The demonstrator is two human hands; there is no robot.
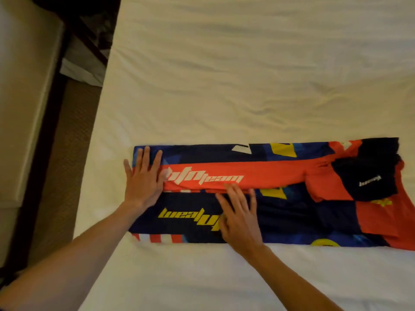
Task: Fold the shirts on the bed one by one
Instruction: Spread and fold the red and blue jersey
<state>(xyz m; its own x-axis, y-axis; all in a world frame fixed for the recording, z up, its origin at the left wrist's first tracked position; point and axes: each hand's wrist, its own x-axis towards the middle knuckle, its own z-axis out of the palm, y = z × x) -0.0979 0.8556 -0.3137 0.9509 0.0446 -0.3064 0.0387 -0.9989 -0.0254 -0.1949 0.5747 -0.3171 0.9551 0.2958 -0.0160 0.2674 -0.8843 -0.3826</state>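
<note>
Here my left hand [143,178] lies flat, fingers spread, on the end of the long-folded jersey [280,176]; my right hand [239,217] presses beside it, fingers straight and slightly apart, tips at the red sleeve [265,175]; white bedsheet [224,86] lies beyond my fingertips.

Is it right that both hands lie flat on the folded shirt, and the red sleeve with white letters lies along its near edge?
Not quite. In the head view the left hand and right hand do lie flat on the folded shirt, but the red sleeve with white letters runs along the shirt's middle, not its near edge.
</note>
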